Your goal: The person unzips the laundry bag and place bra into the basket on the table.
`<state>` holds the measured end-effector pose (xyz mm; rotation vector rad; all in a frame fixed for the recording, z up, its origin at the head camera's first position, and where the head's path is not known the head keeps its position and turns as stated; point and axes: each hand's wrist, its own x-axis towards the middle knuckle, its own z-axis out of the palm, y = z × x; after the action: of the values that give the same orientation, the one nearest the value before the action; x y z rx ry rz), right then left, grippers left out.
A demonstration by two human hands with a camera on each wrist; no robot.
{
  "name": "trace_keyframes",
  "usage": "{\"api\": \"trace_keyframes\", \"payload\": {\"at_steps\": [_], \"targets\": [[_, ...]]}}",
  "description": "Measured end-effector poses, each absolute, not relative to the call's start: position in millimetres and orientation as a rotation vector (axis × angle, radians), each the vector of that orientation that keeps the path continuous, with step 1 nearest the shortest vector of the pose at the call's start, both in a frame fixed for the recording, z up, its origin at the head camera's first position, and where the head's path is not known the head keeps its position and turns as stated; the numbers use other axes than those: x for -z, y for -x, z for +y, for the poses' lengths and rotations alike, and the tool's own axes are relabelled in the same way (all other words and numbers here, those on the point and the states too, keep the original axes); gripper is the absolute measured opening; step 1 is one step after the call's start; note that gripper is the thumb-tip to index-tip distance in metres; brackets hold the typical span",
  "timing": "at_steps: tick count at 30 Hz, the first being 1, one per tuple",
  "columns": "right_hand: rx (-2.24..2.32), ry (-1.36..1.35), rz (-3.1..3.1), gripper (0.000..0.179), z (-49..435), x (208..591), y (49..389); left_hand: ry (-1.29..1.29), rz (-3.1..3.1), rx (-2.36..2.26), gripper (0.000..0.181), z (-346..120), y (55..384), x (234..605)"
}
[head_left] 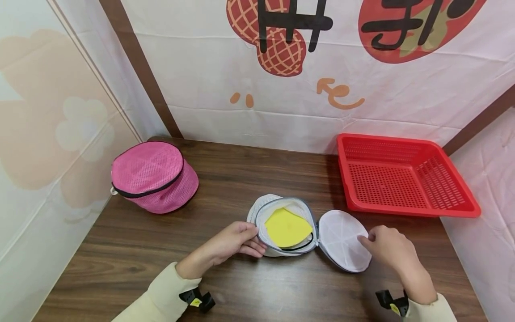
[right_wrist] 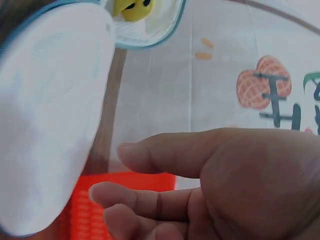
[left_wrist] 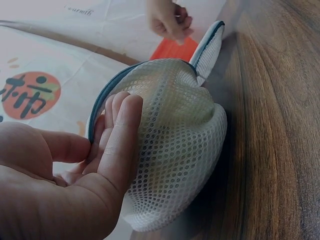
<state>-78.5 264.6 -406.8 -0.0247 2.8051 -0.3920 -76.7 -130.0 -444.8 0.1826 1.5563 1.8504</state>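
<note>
A white mesh laundry bag with a grey-blue zip edge lies on the table, its mouth turned up. My left hand pinches the rim at the left, thumb on the edge and fingers against the mesh. Inside sits a flat-looking yellow item beside a dark cord; the right wrist view shows black marks on the yellow item. The round lid is folded out to the right, joined at the zip. Beside the lid's outer edge, my right hand has its thumb and fingers parted, nothing between them.
A pink mesh bag with a black zip stands at the back left of the wooden table. At the back right is a red plastic basket. Printed cloth walls enclose the table behind and at the sides.
</note>
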Motion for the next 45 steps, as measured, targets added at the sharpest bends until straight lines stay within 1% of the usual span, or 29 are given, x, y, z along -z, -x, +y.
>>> {"api": "trace_keyframes", "payload": {"at_steps": [7, 12, 21, 27, 33, 45], "targets": [[0.407, 0.158, 2.891, 0.024, 240.4, 389.5, 94.2, -0.19, 1.553, -1.852, 0.031, -130.9, 76.8, 445.3], [0.455, 0.232, 2.913, 0.021, 223.5, 381.1, 102.4, -0.193, 1.551, -1.849, 0.031, -130.9, 77.4, 445.1], [0.493, 0.341, 2.901, 0.022, 196.8, 374.0, 119.4, -0.186, 1.555, -1.852, 0.03, -130.1, 77.0, 443.6], [0.521, 0.416, 2.865, 0.021, 178.7, 375.1, 127.7, -0.191, 1.556, -1.852, 0.029, -129.7, 77.1, 444.1], [0.495, 0.463, 2.827, 0.017, 162.7, 381.4, 134.9, -0.196, 1.553, -1.851, 0.029, -129.1, 77.1, 443.6], [0.43, 0.428, 2.713, 0.021, 144.1, 401.2, 138.0, -0.19, 1.54, -1.855, 0.029, -128.7, 76.6, 442.9]]}}
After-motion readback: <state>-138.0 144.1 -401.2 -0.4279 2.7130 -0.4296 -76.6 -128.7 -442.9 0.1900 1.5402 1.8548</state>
